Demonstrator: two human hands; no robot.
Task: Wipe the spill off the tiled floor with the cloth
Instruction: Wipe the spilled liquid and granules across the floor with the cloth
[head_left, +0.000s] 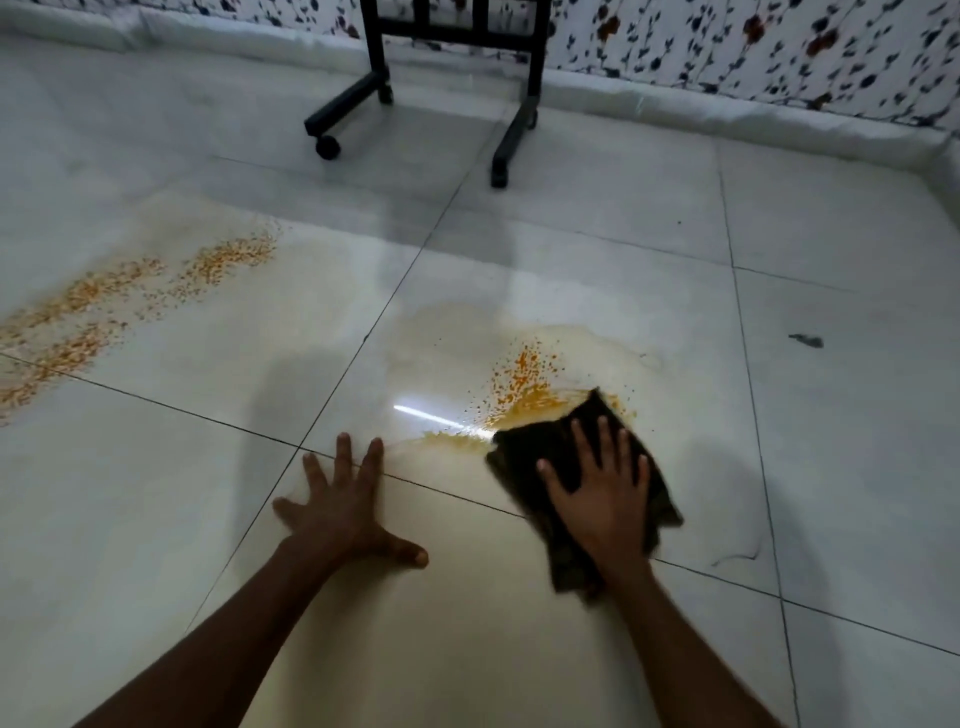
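Observation:
A dark brown cloth (524, 452) lies flat on the white tiled floor (857, 467), with my right hand (602, 499) pressed palm-down on it, fingers spread. Just beyond the cloth's far edge sits an orange-yellow spill (524, 387) of wet specks and a pale liquid film. A thin yellow streak runs left from the cloth toward my left hand (345, 506), which rests flat on the bare tile with fingers spread and holds nothing. A second, wider smear of orange specks (130, 296) stretches across the tiles at the far left.
A black stand (511, 130) with wheeled feet stands at the back by the floral wall (779, 47). A small dark scrap (806, 340) lies on the tile to the right. A bright light reflection glints on the floor between my hands.

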